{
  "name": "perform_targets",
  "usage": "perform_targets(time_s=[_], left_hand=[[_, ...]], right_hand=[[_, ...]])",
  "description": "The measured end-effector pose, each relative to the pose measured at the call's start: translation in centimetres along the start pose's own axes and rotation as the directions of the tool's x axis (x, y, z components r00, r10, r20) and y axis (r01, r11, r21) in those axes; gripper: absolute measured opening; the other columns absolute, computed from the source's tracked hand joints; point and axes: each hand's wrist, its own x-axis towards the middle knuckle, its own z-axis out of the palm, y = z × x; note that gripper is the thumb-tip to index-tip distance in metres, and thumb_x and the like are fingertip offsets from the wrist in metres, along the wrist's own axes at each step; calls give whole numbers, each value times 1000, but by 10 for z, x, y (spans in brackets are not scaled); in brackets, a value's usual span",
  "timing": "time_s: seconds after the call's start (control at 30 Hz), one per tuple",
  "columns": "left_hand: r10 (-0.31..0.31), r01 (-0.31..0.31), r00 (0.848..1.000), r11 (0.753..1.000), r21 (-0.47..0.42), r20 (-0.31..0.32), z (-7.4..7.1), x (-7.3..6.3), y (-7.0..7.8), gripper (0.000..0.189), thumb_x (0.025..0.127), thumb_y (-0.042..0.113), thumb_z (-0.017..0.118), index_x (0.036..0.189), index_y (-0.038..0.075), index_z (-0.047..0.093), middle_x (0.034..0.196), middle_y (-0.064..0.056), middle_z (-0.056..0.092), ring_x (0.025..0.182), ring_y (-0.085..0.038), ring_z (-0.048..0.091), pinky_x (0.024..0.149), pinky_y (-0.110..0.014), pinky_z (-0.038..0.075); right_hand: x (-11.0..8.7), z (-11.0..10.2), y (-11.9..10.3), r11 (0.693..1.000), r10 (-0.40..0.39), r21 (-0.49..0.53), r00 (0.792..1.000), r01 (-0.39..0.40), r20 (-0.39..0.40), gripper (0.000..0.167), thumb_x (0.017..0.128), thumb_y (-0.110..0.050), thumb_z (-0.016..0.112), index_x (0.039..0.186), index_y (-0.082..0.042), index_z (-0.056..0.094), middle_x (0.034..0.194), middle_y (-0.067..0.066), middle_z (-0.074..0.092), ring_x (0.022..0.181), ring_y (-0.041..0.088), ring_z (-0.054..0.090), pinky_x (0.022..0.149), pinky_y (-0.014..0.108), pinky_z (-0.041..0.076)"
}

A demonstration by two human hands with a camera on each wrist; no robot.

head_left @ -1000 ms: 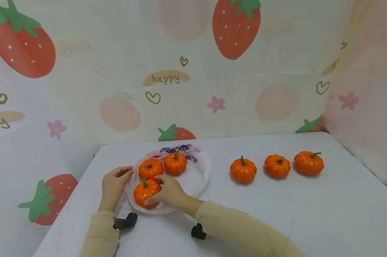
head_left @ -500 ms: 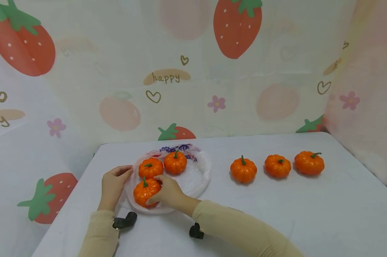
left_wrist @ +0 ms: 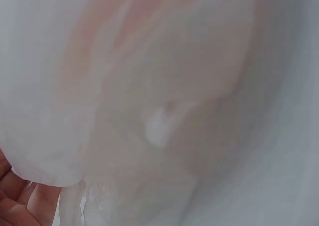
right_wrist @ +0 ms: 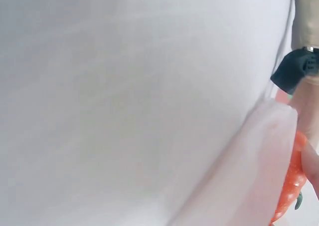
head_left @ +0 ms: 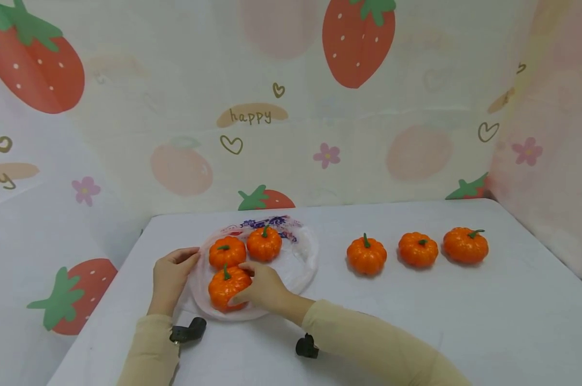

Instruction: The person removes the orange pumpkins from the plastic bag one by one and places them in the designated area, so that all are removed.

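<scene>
A thin white plastic bag [head_left: 295, 271] with blue and red print lies spread wide on the table at the left. My left hand [head_left: 170, 279] pinches its left rim; in the left wrist view, fingers [left_wrist: 42, 201] show at the bag's edge. Inside the bag my right hand [head_left: 266, 289] grips an orange toy pumpkin [head_left: 223, 292] from its right side, thumb in front and fingers behind. That pumpkin [right_wrist: 291, 188] shows partly behind the bag's wall in the right wrist view. Also in the bag are a second pumpkin [head_left: 227, 256] and a third pumpkin [head_left: 264, 246].
On the right side of the white table [head_left: 416, 321] a row holds a pumpkin [head_left: 366, 257], a middle pumpkin [head_left: 418, 250] and a far-right pumpkin [head_left: 464, 246]. Strawberry-patterned cloth [head_left: 348, 182] hangs behind the table and along both sides.
Over the last half second, my right hand has moved slightly right with the front pumpkin in its grip. The left hand stays at the bag's rim.
</scene>
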Motion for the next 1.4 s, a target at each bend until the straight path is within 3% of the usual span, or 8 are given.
perform_targets(time_s=[0.13, 0.27, 0.6, 0.97, 1.4], left_hand=[[2, -2, 1000, 1000, -4, -1, -1, 1, -1, 31, 94, 28, 67, 116, 6, 73, 118, -15, 72, 85, 10, 55, 75, -2, 44], [-7, 7, 1000, 1000, -6, -1, -1, 0, -1, 32, 95, 29, 67, 117, 7, 73, 119, -15, 72, 86, 9, 55, 75, -2, 44], [-7, 7, 1000, 1000, -8, 5, 0, 0, 2, 33, 96, 29, 66, 119, 6, 72, 121, -16, 71, 110, -20, 61, 75, -1, 42], [-2, 2, 1000, 1000, -13, -6, 0, -1, -1, 32, 94, 29, 68, 117, 8, 73, 119, -14, 72, 87, 9, 55, 75, -3, 45], [-5, 5, 1000, 1000, -5, -2, 1, -1, 1, 31, 95, 27, 67, 117, 7, 73, 120, -15, 71, 88, 6, 56, 75, -2, 44]], right_hand=[[-5, -10, 0, 1000, -16, 22, 1000, 16, 8, 70, 74, -14, 87, 138, -9, 56, 140, 9, 58, 130, 27, 54, 107, 42, 48], [-10, -21, 0, 998, -35, 46, 999, 35, 13, 68, 75, -12, 87, 136, -11, 58, 141, 8, 58, 132, 28, 53, 107, 41, 48], [-26, -47, 8, 997, -64, 44, 997, 63, 30, 70, 74, -13, 88, 137, -11, 58, 142, 8, 57, 135, 31, 51, 105, 45, 49], [-51, -77, 25, 988, -108, 121, 992, 99, 65, 71, 73, -8, 87, 137, -8, 57, 143, 9, 56, 136, 32, 49, 109, 48, 45], [-84, -116, 45, 995, -37, 95, 999, 37, 1, 74, 71, -6, 88, 138, -4, 55, 143, 11, 57, 135, 32, 50, 108, 47, 44]])
